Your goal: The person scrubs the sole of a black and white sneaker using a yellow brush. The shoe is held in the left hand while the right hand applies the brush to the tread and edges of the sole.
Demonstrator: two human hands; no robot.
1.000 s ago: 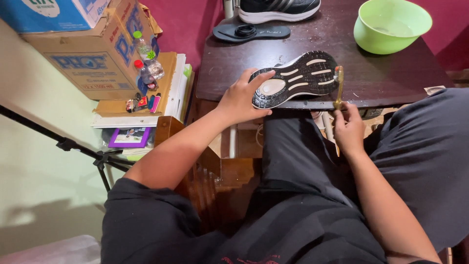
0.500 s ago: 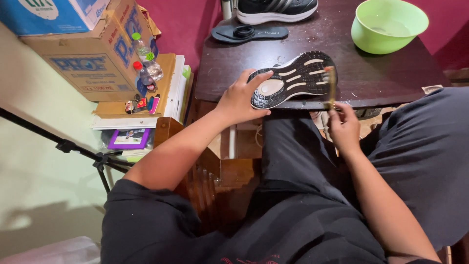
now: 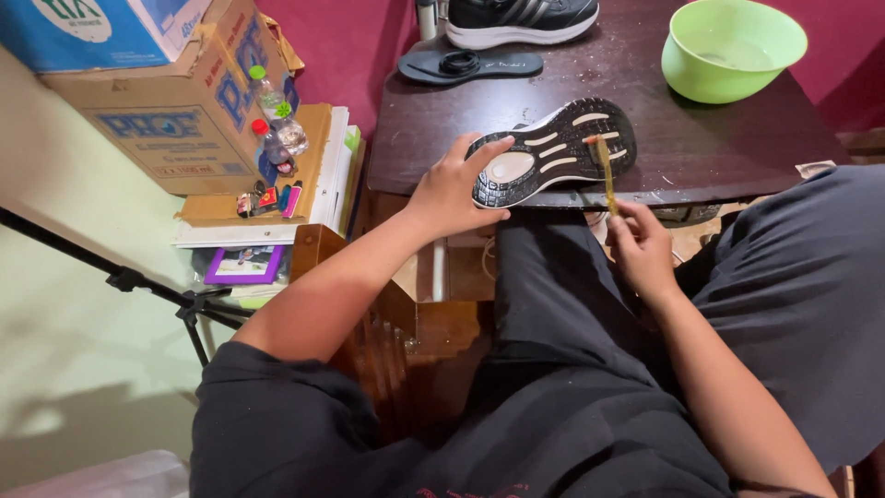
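A black sports shoe [image 3: 553,152] lies sole-up on the near edge of a dark wooden table [image 3: 682,148]. Its sole is black with pale stripes. My left hand [image 3: 456,189] grips the heel end and steadies it. My right hand [image 3: 641,244] holds a thin yellow-green brush [image 3: 604,171] upright, with its head resting on the sole near the toe end.
A second black shoe [image 3: 521,18] and a loose dark insole [image 3: 470,65] lie at the table's far side. A green bowl [image 3: 733,46] stands at the back right. Cardboard boxes [image 3: 157,101], small bottles [image 3: 272,120], stacked papers and a tripod leg [image 3: 120,277] are on the left.
My right hand has moved the brush left and up, from the shoe's toe edge onto the sole. My left hand has stayed on the heel.
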